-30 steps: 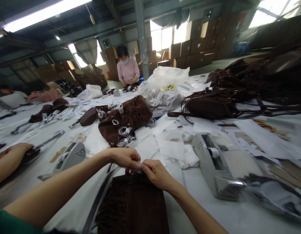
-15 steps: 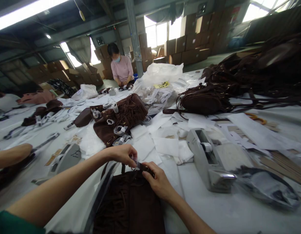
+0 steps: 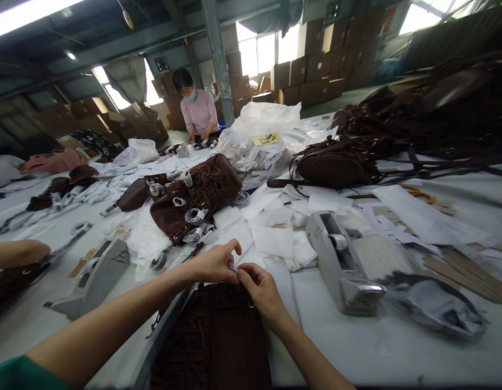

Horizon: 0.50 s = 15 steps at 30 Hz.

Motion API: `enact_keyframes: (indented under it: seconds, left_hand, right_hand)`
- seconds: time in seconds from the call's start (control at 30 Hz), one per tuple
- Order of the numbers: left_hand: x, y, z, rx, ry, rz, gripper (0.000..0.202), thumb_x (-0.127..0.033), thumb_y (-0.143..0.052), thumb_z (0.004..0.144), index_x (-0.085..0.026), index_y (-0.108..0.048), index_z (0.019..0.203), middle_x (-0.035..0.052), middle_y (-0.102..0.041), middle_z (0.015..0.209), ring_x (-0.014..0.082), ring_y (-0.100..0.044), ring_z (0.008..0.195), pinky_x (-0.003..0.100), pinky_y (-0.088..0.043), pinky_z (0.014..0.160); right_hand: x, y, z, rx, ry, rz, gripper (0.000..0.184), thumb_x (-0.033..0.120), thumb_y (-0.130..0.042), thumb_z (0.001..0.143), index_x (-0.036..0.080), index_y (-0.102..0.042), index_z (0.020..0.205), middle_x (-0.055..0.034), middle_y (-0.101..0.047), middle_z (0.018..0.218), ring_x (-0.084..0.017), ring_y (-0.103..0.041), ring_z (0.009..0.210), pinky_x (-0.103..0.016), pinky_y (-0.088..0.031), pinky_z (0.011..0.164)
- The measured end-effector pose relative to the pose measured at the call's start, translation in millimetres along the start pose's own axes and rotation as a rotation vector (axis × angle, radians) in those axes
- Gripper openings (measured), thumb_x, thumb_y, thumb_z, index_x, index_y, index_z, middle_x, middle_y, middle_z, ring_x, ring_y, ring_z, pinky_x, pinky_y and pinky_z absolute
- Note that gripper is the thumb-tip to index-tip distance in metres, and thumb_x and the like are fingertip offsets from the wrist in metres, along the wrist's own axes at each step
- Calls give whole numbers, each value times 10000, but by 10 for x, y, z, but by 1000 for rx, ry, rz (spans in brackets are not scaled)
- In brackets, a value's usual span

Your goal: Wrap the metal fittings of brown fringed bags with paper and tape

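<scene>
A dark brown fringed suede bag (image 3: 218,341) lies on the white table right in front of me. My left hand (image 3: 216,264) and my right hand (image 3: 262,291) meet at the bag's top edge, fingertips pinched together on a small pale piece there, too small to name. A metal ring on the bag shows just under my right hand.
A grey tape dispenser (image 3: 340,265) stands to the right, another (image 3: 94,279) to the left. A wrapped brown bag (image 3: 194,195) and white paper sheets (image 3: 275,238) lie beyond my hands. More brown bags (image 3: 397,130) pile at right. Another person's arm (image 3: 15,254) rests at left; a person (image 3: 196,108) works at the far end.
My hands stay pinched together at the bag's top edge, now lower against it. The view has shifted slightly. The other person's arm at left has drawn back a little.
</scene>
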State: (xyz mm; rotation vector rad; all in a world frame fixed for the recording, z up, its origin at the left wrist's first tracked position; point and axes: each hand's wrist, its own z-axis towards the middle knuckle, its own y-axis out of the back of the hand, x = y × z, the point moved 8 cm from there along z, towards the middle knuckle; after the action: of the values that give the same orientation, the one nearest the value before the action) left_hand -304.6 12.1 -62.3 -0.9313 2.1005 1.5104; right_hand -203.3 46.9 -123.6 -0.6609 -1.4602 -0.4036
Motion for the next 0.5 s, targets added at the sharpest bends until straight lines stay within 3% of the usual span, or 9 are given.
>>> enact_keyframes:
  seconds: [0.13,0.33,0.43,0.5]
  left_hand:
    - [28,-42,34,36,-33,-62,528,-251,-692,639,-211,-416,1087,-90,-521,637,103,-452,568,205,-331,523]
    - [133,-34,21,105,4,-294,610,-264,-667,698,-196,-384,1234,-75,-526,661,97,-461,573,217,-343,554]
    - [129,-31,6,122,23,-417,604,-253,-657,711,-202,-391,1251,-50,-555,731,102,-484,622,232,-361,597]
    - [106,-23,10,102,34,-466,640,-237,-680,693,-205,-383,1259,-50,-552,736,100,-483,622,236,-365,605]
  right_hand:
    - [29,10,25,-67,-15,-93,276,422,-600,794,149,-638,777,-17,-612,680,-148,-523,630,-259,-405,584]
    - [49,131,26,-112,34,-344,242,368,-524,811,179,-555,662,21,-506,589,-132,-435,565,-247,-341,533]
    - [25,167,51,-101,33,-350,247,383,-483,837,186,-563,713,7,-551,636,-153,-490,613,-257,-381,576]
    - [28,119,81,-74,26,-279,277,416,-456,862,182,-603,867,-22,-623,753,-174,-557,708,-270,-426,648]
